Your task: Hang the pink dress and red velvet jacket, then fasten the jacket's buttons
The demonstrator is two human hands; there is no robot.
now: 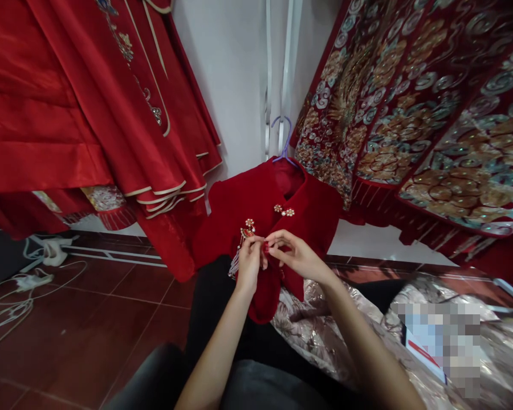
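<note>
A small red velvet jacket (pixel 239 210) hangs on a purple hanger (pixel 284 142) in front of me. It has pearl-and-gold clasps (pixel 284 212) near the collar. My left hand (pixel 248 263) pinches a gold ornament with a beaded tassel (pixel 244 233) on the jacket's front. My right hand (pixel 294 254) meets it from the right, fingertips pinched at the same spot on the front edge. Both hands are closed in a pinch.
Red satin robes (pixel 89 102) hang at the left. Heavily embroidered red garments (pixel 431 114) hang at the right. White cables and a power strip (pixel 38 267) lie on the red tiled floor. A shiny patterned fabric (pixel 346 336) lies at lower right over my lap.
</note>
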